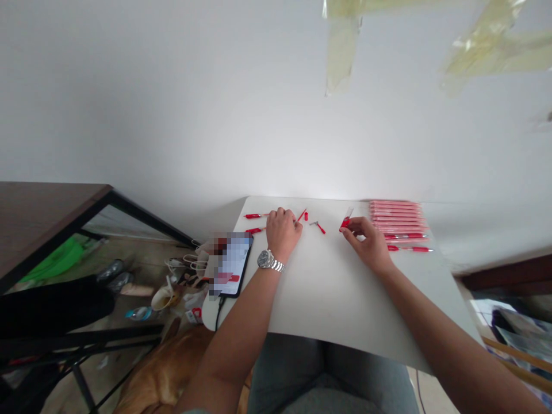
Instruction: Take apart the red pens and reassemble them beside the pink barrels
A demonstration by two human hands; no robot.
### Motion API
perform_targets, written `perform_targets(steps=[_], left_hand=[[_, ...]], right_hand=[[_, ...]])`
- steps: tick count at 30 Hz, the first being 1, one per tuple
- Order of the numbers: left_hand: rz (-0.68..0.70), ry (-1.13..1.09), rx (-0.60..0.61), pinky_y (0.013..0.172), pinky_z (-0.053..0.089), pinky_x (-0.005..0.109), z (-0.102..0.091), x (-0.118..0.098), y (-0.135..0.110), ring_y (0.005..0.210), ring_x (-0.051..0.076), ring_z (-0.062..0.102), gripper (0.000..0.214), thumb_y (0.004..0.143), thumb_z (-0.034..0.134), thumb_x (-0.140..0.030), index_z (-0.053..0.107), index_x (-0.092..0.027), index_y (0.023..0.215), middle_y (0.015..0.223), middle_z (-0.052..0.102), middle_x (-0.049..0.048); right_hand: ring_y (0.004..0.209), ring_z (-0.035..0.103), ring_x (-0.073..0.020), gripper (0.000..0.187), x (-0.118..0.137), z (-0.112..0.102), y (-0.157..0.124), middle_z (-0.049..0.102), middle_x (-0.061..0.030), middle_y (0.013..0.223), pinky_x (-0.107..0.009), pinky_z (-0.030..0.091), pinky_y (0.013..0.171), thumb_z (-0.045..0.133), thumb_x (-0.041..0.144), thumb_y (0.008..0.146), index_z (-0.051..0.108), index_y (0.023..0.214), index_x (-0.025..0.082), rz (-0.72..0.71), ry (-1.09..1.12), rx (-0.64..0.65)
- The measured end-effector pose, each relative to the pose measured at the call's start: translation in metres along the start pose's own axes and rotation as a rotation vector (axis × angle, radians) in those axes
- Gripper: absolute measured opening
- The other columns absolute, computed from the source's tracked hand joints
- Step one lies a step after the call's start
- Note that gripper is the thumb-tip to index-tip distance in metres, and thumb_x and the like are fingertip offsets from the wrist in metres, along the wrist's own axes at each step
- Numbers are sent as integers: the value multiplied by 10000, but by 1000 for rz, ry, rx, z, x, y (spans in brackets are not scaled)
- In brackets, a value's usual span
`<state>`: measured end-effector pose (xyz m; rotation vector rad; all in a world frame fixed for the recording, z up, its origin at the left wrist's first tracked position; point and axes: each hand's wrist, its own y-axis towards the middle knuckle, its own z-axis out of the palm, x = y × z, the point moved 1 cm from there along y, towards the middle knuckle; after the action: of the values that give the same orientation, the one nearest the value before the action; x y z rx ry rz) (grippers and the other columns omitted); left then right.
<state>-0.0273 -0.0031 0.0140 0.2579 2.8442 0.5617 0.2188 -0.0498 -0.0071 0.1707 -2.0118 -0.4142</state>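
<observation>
My left hand (283, 233) rests on the white table with its fingers curled down, so whatever they grip is hidden. A thin red stick like a pen refill (302, 214) pokes out beside its fingertips; I cannot tell whether it is held. My right hand (368, 241) pinches a pen barrel (347, 217), clear above and red below, tilted over the table. Between the hands lie a small red cap-like piece (306, 216) and a red and grey pen part with a clip (319, 227). Left of my left hand are two red pens (255, 216), partly covered by it.
A row of several pink-red pens (397, 216) lies at the right, with loose red pens (409, 249) in front. A phone (233, 270) with a cable is on the table's left edge. A dark table (52, 213) stands left; a brown dog (168, 374) lies below.
</observation>
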Motion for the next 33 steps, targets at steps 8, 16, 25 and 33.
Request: perform_targets(steps=[8, 16, 25, 33], left_hand=[[-19, 34, -33, 883, 451, 468, 1, -4, 1, 968, 323, 580, 80, 894, 611, -185, 670, -205, 844, 923, 644, 130], [-97, -29, -55, 905, 450, 473, -1, -4, 3, 990, 329, 592, 108, 937, 575, -231, 659, -182, 890, 962, 654, 149], [-106, -587, -213, 882, 490, 386, 9, -1, 8, 896, 221, 591, 9, 935, 586, -206, 587, -212, 928, 935, 629, 66], [-231, -1273, -134, 774, 523, 296, 12, -17, 4, 772, 148, 642, 159, 967, 623, -379, 576, -231, 1000, 852, 652, 13]], right_hand=[[780, 709, -208, 307, -1, 1, 0, 758, -67, 919, -364, 594, 706, 682, 525, 938, 659, 1013, 228, -12, 2, 1], [766, 704, -201, 301, -2, 2, -1, 757, -65, 924, -354, 587, 693, 685, 515, 940, 653, 1021, 227, -16, -1, 2], [736, 696, -199, 296, 1, 1, -2, 745, -54, 883, -354, 591, 681, 662, 520, 953, 635, 1020, 233, -47, -12, 27], [743, 680, -196, 222, 5, 1, -3, 722, -45, 891, -366, 592, 712, 645, 457, 968, 638, 1018, 242, -100, -54, 56]])
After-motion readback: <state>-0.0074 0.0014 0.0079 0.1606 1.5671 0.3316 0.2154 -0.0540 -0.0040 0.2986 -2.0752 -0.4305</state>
